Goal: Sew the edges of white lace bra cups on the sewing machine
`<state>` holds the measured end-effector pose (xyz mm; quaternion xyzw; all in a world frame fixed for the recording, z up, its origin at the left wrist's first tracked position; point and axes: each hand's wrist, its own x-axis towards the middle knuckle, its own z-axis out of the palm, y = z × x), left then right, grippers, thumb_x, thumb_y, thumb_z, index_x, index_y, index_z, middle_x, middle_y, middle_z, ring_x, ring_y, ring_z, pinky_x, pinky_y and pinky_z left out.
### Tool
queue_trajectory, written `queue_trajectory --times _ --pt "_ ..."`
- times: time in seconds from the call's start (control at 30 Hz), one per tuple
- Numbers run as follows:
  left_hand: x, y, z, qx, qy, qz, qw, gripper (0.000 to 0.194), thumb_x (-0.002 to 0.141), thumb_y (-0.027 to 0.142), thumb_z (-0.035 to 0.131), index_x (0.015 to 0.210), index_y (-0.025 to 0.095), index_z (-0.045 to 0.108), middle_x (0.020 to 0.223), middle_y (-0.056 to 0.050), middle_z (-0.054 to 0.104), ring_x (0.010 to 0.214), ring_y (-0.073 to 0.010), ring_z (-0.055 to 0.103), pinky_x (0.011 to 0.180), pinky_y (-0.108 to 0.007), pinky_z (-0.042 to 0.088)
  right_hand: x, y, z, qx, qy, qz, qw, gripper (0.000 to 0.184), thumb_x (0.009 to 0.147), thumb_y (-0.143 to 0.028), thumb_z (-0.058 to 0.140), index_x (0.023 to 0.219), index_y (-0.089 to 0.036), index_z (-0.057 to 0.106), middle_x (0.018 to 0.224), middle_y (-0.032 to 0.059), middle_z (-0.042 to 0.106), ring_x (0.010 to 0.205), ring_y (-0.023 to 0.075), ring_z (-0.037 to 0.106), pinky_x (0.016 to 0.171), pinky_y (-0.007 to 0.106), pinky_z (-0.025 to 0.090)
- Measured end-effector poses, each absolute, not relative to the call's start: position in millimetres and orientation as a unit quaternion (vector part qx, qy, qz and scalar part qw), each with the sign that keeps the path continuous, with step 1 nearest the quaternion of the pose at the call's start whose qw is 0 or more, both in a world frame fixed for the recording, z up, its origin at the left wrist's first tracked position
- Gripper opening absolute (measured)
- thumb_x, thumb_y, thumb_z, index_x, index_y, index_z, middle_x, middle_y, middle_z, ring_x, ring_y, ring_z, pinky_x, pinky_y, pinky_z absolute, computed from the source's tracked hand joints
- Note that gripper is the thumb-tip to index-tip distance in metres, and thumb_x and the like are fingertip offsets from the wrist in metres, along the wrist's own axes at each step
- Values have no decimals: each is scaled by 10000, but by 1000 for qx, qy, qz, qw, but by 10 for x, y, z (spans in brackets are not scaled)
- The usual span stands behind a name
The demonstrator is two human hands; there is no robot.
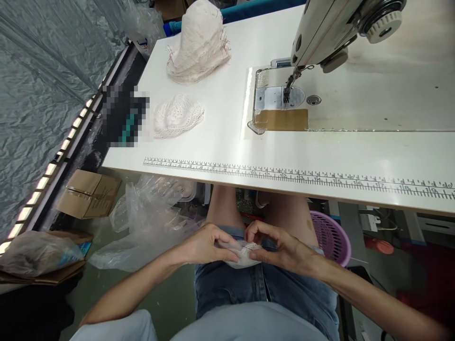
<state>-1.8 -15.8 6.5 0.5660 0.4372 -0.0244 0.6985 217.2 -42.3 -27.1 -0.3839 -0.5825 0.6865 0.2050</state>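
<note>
Wearing a pale blue shirt (263, 324) and denim shorts (231, 289), sitting close up to a white sewing table (220, 137). Facing a sewing machine (320, 33) at the upper right, well apart from both hands. Seeing, at the table's far left, a large crumpled cream cloth piece (199, 42) standing in a peak and, nearer, a flatter white lace piece (177, 116).

Working below the table edge, over the lap, with left hand (208, 244) and right hand (284, 248) close together on a small whitish piece (241, 259). Clamping its left end between left thumb and fingers; pinching its lacy right edge between right thumb and curled forefinger.

Handling and adjusting that edge by fingertip, apparently; calling, by judgement, for a light, even pinch at both ends, without dragging the soft material askew. Looking thin, rounded and gathered: showing sheer, slightly shiny folds at the left and a bumpy, openwork texture at the right.
</note>
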Motion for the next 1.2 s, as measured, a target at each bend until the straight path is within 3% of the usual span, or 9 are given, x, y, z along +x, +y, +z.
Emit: queue_trajectory --times 0.37,0.53,0.67,0.8,0.9,0.93,1.03,1.1,1.2 --pt "38 -59 153 553 508 34 660 442 637 315 751 1048 166 685 519 42 533 462 -53 382 456 -162 276 2278 -391 -70 -381 -597 639 299 184 886 -346 510 766 -212 476 983 55 501 954 184 498 838 315 408" --pt "-13 315 661 603 502 94 612 409 750 412 652 1093 191 655 521 35 520 428 -49 333 418 -168 268 2410 -336 266 -398 -481 688 371 190 890 -352 516 793 -215 426 976 58 553 883 176 530 730 293 441" --pt "-155 962 1182 694 530 179 453 473 740 474 637 1100 167 643 570 16 567 418 -61 380 394 -173 278 2560 -201 449 -395 -431 653 481 246 854 -347 582 761 -212 399 833 20 572 715 133 531 616 244 419" --pt "-109 1544 1445 798 524 173 242 396 788 444 591 1067 170 656 767 -47 671 707 -200 595 602 -274 444 2783 -3 519 -421 -454 610 494 285 818 -408 619 809 -220 405 627 -43 519 510 89 444 481 202 332" --pt "151 1463 1338 835 503 223 19 295 785 307 625 1039 162 660 1029 -110 662 999 -311 553 810 -434 431 2914 85 557 -464 -508 558 463 281 818 -433 611 904 -208 465 583 -61 474 487 79 395 461 195 289" --pt "269 1330 1264 853 459 247 7 284 799 270 618 1063 171 647 1118 -113 632 1059 -307 530 854 -452 417 2936 95 576 -476 -531 538 449 271 825 -432 601 913 -199 493 578 -59 467 493 80 396 462 196 288" --pt "654 827 1022 901 317 245 167 393 781 312 664 1153 214 587 1107 -49 646 1004 -205 575 853 -350 457 2933 79 659 -502 -606 461 409 216 849 -400 567 857 -184 569 588 -37 506 509 93 429 463 205 312" --pt "875 561 882 891 287 234 264 443 665 325 766 1066 204 622 970 -11 683 877 -177 610 779 -298 473 2897 38 723 -505 -662 395 388 162 872 -340 541 835 -190 592 648 -11 583 553 109 493 492 210 357" --pt "1059 366 709 847 326 277 314 198 667 227 758 826 192 645 757 30 670 698 -136 599 638 -247 444 2848 -67 780 -474 -745 281 376 113 906 -211 481 870 -205 589 740 9 633 639 119 565 567 207 410"
